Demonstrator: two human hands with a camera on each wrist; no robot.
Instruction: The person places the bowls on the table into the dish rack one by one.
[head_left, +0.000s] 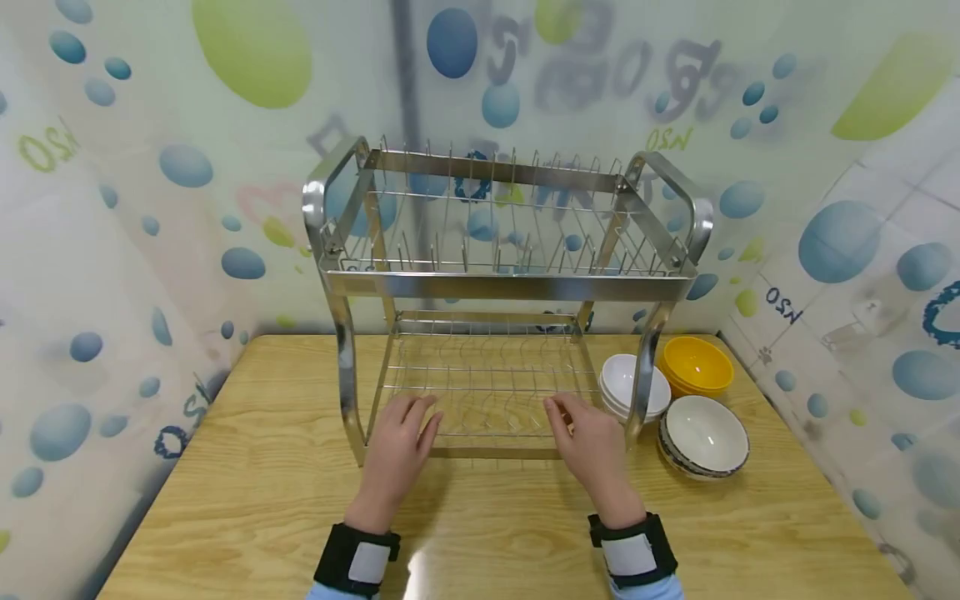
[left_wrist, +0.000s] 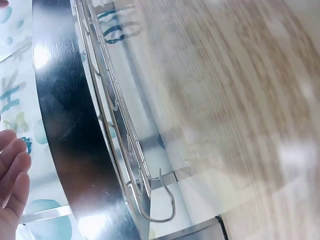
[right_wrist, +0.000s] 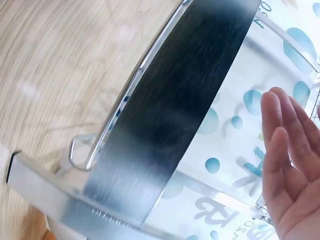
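Note:
A two-tier metal dish rack (head_left: 510,287) stands on the wooden table, its wire shelves bare. My left hand (head_left: 399,442) hovers in front of the lower tier near the left leg, fingers relaxed and holding nothing. On the other side my right hand (head_left: 588,442) is held at the lower tier's front near the right leg, fingers loosely bent with nothing in them. In the left wrist view the left fingers (left_wrist: 12,167) appear beside the rack's broad front bar (left_wrist: 65,120). The right wrist view shows the right hand (right_wrist: 292,165) apart from that bar (right_wrist: 170,115).
Right of the rack are stacked white bowls (head_left: 634,385), partly behind its leg, yellow bowls (head_left: 697,367) and dark-patterned white bowls (head_left: 705,437). Wood-grain table (head_left: 247,500) extends in front and to the left. A dotted curtain (head_left: 150,250) hangs around the back and sides.

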